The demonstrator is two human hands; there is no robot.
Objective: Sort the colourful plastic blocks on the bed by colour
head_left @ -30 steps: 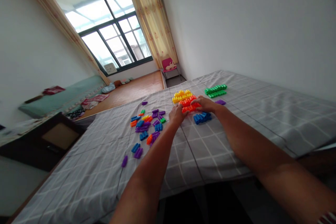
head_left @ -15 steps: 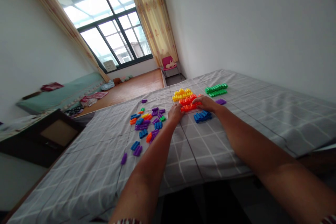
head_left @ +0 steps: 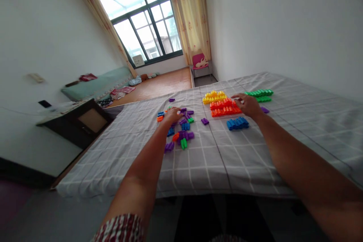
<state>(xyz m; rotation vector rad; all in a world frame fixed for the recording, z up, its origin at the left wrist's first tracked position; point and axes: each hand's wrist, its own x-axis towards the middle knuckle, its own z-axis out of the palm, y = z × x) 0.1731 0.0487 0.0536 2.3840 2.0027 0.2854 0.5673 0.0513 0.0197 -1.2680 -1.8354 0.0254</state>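
Note:
My left hand reaches over a loose pile of small ribbed plastic blocks, its fingers and thumb apart; it covers some of them. Around it lie purple blocks, blue blocks, a green block and an orange block. My right hand hovers by the right end of the orange block rows, fingers curved with a gap to the thumb. Behind those are yellow block rows. A blue block row lies in front, and green block rows sit partly behind my right hand.
A grey checked cloth covers the bed-like surface. One purple block lies between pile and rows, another right of my right hand. A dark cabinet stands left; a white wall runs along the right.
My left hand has moved from the orange rows' left end to the loose pile. My right hand has shifted to their right end. The view has turned left.

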